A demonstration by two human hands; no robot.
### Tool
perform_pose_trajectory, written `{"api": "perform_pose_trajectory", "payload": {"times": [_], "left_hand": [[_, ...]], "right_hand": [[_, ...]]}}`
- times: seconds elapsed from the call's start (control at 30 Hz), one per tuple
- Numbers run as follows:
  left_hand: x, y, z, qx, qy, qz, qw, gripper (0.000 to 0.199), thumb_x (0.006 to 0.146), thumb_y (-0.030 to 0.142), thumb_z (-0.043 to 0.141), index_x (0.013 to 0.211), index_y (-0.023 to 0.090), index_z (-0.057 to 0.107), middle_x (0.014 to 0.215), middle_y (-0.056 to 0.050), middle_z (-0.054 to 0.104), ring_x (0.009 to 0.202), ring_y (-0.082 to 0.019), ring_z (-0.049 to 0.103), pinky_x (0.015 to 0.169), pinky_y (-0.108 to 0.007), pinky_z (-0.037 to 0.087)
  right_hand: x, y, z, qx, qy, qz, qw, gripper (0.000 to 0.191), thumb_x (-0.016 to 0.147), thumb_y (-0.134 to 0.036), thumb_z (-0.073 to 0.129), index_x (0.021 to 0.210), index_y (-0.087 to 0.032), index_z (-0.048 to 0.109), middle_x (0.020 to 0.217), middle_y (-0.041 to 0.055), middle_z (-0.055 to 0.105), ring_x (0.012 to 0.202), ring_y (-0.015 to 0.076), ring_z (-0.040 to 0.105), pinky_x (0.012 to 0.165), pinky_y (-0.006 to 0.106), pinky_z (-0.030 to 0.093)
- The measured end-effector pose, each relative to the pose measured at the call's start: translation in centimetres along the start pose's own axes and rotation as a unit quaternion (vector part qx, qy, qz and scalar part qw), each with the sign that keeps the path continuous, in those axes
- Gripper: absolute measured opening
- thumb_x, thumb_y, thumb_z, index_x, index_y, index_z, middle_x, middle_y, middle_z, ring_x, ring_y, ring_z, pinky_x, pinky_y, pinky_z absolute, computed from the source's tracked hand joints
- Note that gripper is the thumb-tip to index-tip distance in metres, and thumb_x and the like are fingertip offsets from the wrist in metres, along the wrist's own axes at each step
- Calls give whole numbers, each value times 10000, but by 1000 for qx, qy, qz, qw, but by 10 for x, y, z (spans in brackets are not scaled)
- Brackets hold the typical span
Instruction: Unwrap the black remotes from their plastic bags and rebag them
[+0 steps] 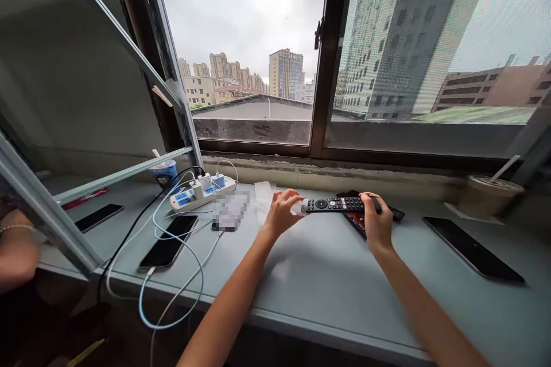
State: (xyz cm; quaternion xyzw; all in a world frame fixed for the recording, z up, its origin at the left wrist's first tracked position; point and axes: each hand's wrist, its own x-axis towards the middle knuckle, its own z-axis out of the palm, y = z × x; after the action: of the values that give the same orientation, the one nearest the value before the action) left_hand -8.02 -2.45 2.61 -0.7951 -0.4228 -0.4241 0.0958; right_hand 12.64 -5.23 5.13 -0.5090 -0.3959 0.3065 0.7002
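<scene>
A black remote control [333, 205] lies level above the table, its buttons facing up toward me. Its right end is gripped by my right hand [377, 221], thumb on top. At the left end my left hand [282, 210] pinches a translucent whitish piece [298, 207] that looks like thin plastic; how far it covers the remote cannot be made out. Beneath and behind my right hand, other dark remote-like items [356, 223] rest on the table, partly hidden. Behind my left hand lies a crumpled white tissue or wrapper [263, 198].
A white power strip [202, 190] with plugs and looping cables stands at the left, near a charging phone [169, 242] and a blue cup [165, 175]. Right of me lie a dark phone or tablet [473, 249] and a brown cup [488, 198]. Another person's arm [17, 246] shows far left, beyond a metal frame [55, 206].
</scene>
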Motion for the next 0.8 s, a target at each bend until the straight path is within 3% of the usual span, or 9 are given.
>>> {"api": "perform_pose_trajectory", "payload": {"times": [0.2,0.5,0.7,0.8], "left_hand": [[-1,2,9,27,-60,23,998,190,671,185,605,859,205,591,946,-18,612,842,-141,577,901,-339,329],[-1,8,12,9,-69,16,997,160,639,147,577,778,210,530,860,-11,602,800,-146,574,872,-340,366],[-2,15,12,26,-65,24,997,199,636,181,597,813,212,511,876,-13,595,825,-159,567,851,-336,367],[-1,24,10,31,-53,38,997,197,668,215,597,845,215,511,895,-15,596,835,-164,563,856,-336,355]], "right_hand": [[-7,-3,2,-86,-41,-79,992,323,701,-492,566,794,-183,554,463,-31,516,359,119,489,325,200,338],[-12,1,4,-102,-105,-74,986,389,669,-528,595,852,-195,514,560,-14,569,446,156,563,301,204,380],[-25,12,9,-187,-164,-184,951,348,689,-475,609,887,-212,497,577,-37,542,444,117,510,418,226,411],[-31,21,14,-201,-225,-199,932,328,721,-456,577,930,-224,474,690,-27,571,448,89,465,431,221,392]]}}
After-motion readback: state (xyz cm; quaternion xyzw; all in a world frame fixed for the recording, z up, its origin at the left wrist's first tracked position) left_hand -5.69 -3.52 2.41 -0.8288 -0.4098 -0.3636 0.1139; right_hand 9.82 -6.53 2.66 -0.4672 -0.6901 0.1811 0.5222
